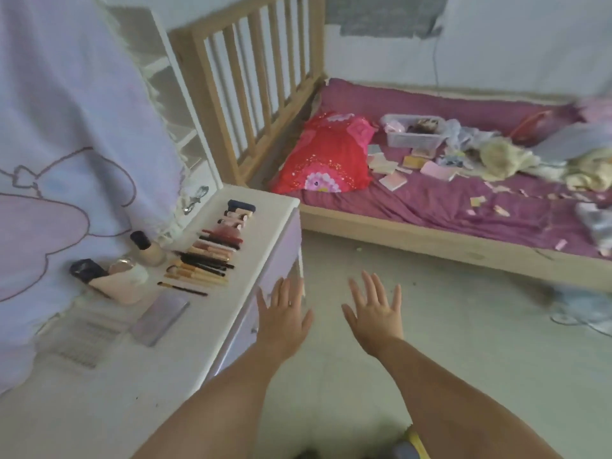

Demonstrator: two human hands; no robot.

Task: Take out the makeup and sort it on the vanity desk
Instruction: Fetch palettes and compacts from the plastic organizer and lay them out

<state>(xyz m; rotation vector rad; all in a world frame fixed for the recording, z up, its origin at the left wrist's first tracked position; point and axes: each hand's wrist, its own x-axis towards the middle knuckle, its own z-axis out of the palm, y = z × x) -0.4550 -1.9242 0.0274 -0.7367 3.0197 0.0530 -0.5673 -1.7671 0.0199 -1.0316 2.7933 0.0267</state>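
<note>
With both my left hand and right hand spread and holding nothing, I'd go to the bed and gather its scattered palettes flat, a few per trip.

We list a wooden bed with a slatted headboard and a purple sheet. On the sheet we note a red floral pillow by the headboard and a heap of pale cloth further right. A lilac curtain with a cartoon print hangs at left. We also record white shelves behind it and a pale floor.
</note>
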